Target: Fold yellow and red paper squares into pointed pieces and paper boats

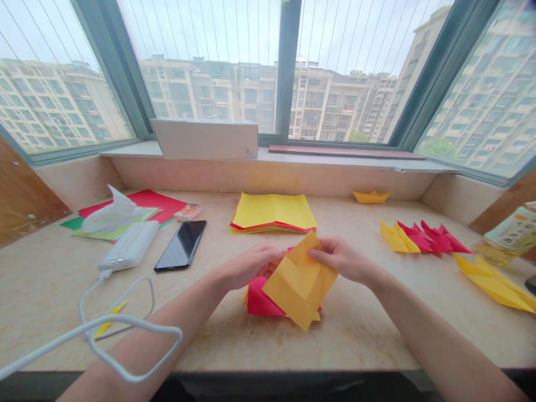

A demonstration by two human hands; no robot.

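A creased square of yellow origami paper (304, 285) is held up at a tilt over the counter's front part. My right hand (345, 259) pinches its upper right edge, thumb on the front face. My left hand (253, 268) is closed at its upper left edge, with the fingertips partly hidden behind the sheet. Beneath the held paper lies a small pile of folded red paper (262, 298), with yellow edges showing under it. The held sheet covers much of this pile. Behind my hands rests a stack of yellow and red sheets (274, 211).
Folded yellow paper (397, 237) and red paper pieces (433, 237) stand at the right, near a yellow paper boat (494, 283) and a bottle (513, 231). Another boat (372, 197) sits behind. At left are a phone (181, 245), a power bank (129, 245), its white cable (125, 319) and tissues (111, 215).
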